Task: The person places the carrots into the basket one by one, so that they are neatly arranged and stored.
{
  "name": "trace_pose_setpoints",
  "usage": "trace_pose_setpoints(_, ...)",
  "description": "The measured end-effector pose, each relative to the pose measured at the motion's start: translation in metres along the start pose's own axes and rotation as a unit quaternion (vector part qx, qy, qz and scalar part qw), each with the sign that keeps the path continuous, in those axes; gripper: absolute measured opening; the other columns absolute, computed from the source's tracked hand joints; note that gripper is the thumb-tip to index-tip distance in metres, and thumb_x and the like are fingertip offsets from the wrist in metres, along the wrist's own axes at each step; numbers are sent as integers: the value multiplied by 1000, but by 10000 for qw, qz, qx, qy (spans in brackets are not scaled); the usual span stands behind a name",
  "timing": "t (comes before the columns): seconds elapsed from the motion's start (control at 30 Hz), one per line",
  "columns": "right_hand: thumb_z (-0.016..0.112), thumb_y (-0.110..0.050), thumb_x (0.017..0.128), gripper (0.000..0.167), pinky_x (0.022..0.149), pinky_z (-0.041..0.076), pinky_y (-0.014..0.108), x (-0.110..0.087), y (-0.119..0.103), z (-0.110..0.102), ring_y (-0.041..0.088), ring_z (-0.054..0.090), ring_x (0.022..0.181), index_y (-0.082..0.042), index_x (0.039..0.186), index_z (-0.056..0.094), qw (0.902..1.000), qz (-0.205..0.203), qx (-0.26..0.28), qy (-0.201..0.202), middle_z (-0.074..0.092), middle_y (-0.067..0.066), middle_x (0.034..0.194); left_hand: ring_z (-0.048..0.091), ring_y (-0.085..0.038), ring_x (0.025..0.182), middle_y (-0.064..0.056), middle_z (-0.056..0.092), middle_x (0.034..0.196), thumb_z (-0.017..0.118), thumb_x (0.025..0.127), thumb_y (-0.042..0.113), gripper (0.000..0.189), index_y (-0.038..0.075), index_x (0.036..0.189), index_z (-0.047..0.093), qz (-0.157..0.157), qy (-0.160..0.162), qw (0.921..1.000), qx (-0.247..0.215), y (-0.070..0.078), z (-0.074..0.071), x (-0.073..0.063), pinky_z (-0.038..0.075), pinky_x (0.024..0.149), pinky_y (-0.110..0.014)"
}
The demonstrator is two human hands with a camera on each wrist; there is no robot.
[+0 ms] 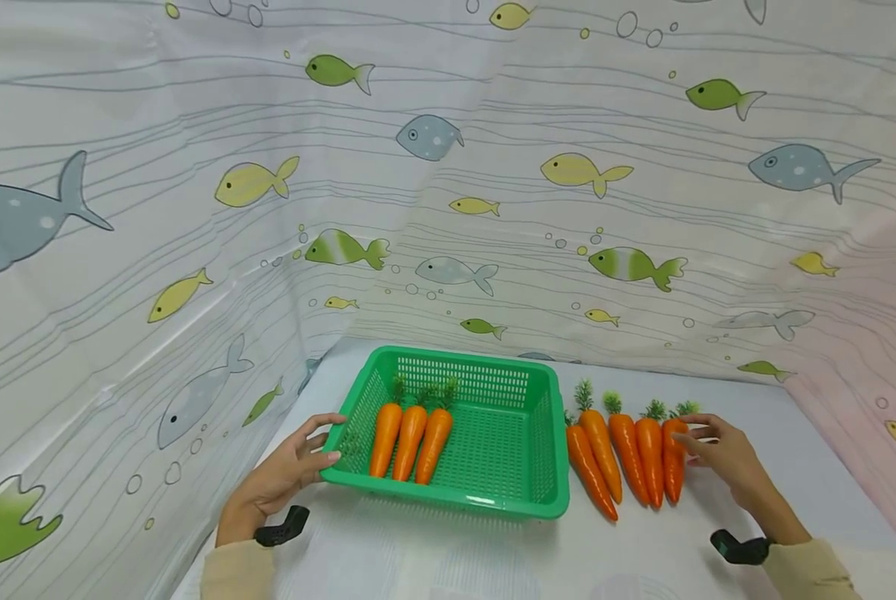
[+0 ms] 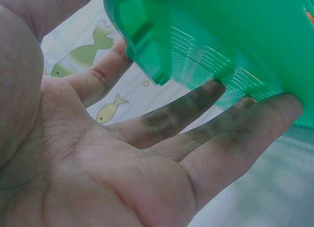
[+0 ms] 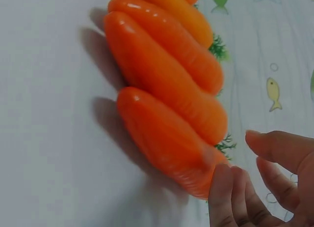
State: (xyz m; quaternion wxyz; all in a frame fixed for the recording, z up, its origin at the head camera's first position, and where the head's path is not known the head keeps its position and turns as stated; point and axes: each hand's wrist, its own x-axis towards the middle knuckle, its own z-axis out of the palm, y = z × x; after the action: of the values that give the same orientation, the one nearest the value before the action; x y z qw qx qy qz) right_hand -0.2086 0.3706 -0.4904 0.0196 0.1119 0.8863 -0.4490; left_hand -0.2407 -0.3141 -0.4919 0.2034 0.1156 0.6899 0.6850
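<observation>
Head view: I log rightmost carrot (image 1: 673, 467) front-to-back, tip near.
Half-spread right hand (image 1: 723, 454) touches it, carrot neighbour (image 1: 649, 462) leftward; straight-fingered left hand (image 1: 288, 465) touches basket (image 1: 485, 500).

A hand can reach down into the right side of the green basket (image 1: 485, 450); three carrots (image 1: 411, 442) block its left side. Outside, five carrots (image 1: 628, 454) crowd between the basket and the right hand (image 1: 721, 454). The white table (image 1: 605, 554) has room in front.

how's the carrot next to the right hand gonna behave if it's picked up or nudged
The rightmost carrot may feel slippery, since its surface looks glossy. Its rounded, tapering body could roll if nudged away from the carrot beside it. The feathery green top would probably flex if brushed, as its sprigs look thin.
</observation>
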Motion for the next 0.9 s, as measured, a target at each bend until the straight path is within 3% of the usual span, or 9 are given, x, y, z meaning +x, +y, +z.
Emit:
trace_pose_setpoints(0.37, 68, -37, 100, 70, 74, 59, 34, 4, 12, 2, 24, 66, 87, 8, 146, 41, 9994, 320, -59, -78, 52, 31, 122, 7, -48, 152, -24, 3, 167, 63, 101, 8, 62, 13, 155, 32, 32, -93, 9999, 30, -3, 0, 2, 41, 106, -47)
trace_pose_setpoints(0.57, 68, -39, 100, 75, 80, 60, 39, 7, 14, 0, 28, 65, 95, 7, 149, 35, 9989, 412, 8, -242, 45, 39, 133, 9, -48, 151, -24, 5, 167, 63, 101, 7, 63, 13, 155, 32, 34, -102, 9999, -38, -3, -1, 2, 43, 104, -44)
trace_pose_setpoints(0.9, 64, -39, 102, 81, 84, 59, 44, 22, 17, -2, 31, 68, 97, 5, 157, 24, 9971, 233, 29, -729, 34, 47, 141, 13, -47, 151, -22, 8, 166, 64, 100, 7, 63, 13, 155, 34, 7, -27, 9999, -105, -2, -1, 1, 45, 103, -44)
